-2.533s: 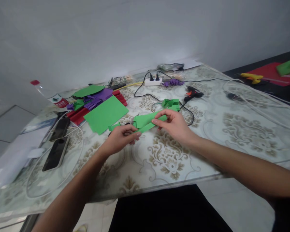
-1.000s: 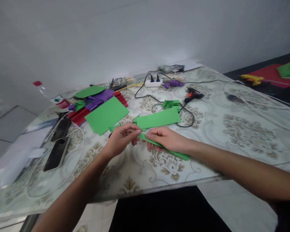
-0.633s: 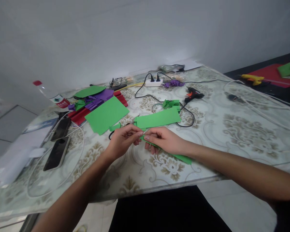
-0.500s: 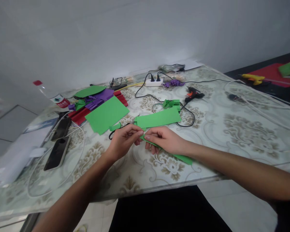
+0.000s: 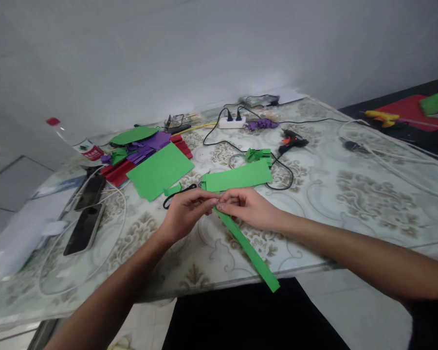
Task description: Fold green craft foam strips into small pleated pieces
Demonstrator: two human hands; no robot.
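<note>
A long narrow strip of green paper [image 5: 248, 249] hangs from my fingertips, slanting down to the right past the table's front edge. My left hand [image 5: 189, 210] pinches its upper end. My right hand [image 5: 250, 206] pinches the same end close by, with the fingertips of both hands touching. The very tip of the strip is hidden between the fingers. Just beyond my hands lies a wider green paper rectangle [image 5: 237, 177], with black-handled scissors [image 5: 178, 193] to its left, partly covered by a small green scrap [image 5: 173, 189].
A large green sheet [image 5: 161, 172] lies over red and purple folded paper at left. Two phones [image 5: 84, 228] and white cables are nearer. Behind stand a power strip [image 5: 232, 122], a black glue gun [image 5: 292, 141] and a bottle [image 5: 89, 148]. A yellow glue gun [image 5: 382, 117] lies far right.
The green strip has swung: its free end, earlier under my right wrist, now points down toward me over the table edge. Both hands stay together in nearly the same spot.
</note>
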